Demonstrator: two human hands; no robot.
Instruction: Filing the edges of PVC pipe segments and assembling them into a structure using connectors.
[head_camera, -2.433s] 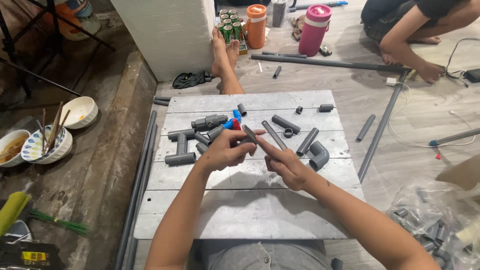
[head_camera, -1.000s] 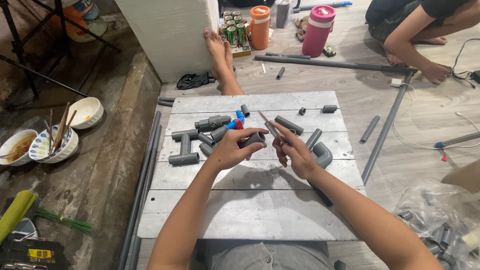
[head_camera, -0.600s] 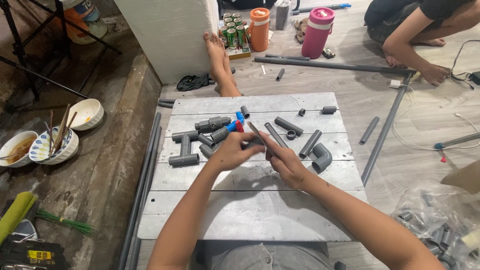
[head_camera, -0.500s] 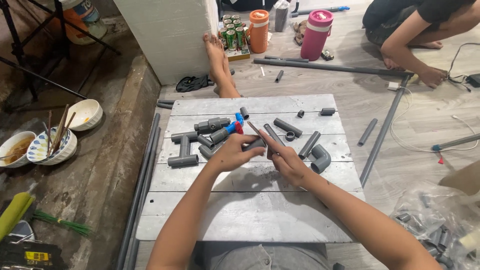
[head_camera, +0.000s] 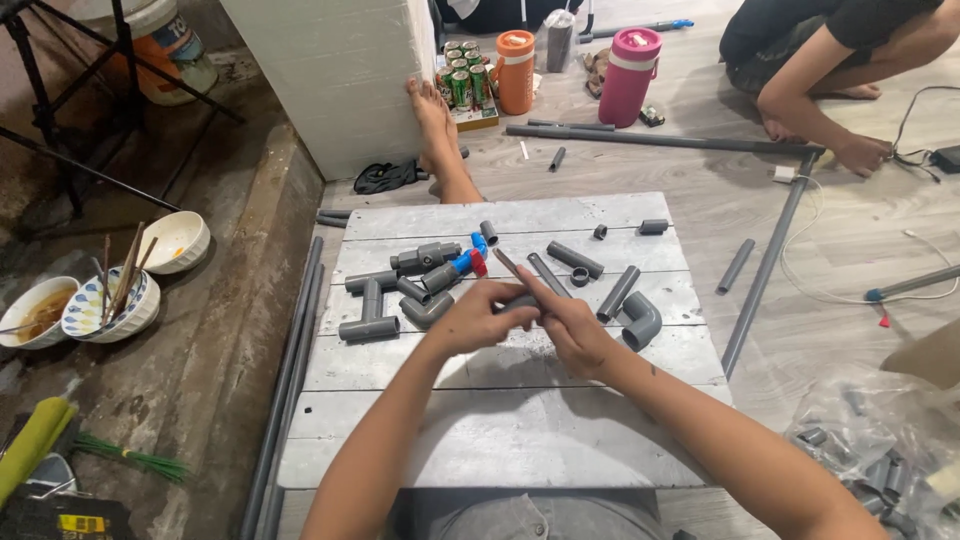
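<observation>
**Grey pipe piece held in both hands over a white plank board**

- Left hand (head_camera: 478, 318): fingers curled shut around a short grey pipe piece (head_camera: 520, 301), at the board's centre.
- Right hand (head_camera: 572, 330): closed on a thin blade-like tool (head_camera: 506, 263) whose tip points toward 11 o'clock, touching the same pipe piece.
- Plank board (head_camera: 500, 440): white, weathered, lying on the floor.
- Grey tee and coupling fittings (head_camera: 400, 290): clustered at 9 to 10 o'clock of the hands.
- Blue-and-red part (head_camera: 470, 258): at 11 o'clock, among the fittings.
- Straight pipe offcuts (head_camera: 575, 259): at 1 o'clock.
- Grey elbow (head_camera: 640, 320): at 3 o'clock, just beside the right hand.
- Long grey pipes (head_camera: 285, 370): along the board's left edge.
- Bowls with chopsticks (head_camera: 110, 300): well off at 9 o'clock.
- Pink flask (head_camera: 628, 76) and orange flask (head_camera: 515, 70): at 12 o'clock, far side.
- Another person (head_camera: 830, 70): crouched at 2 o'clock.
</observation>
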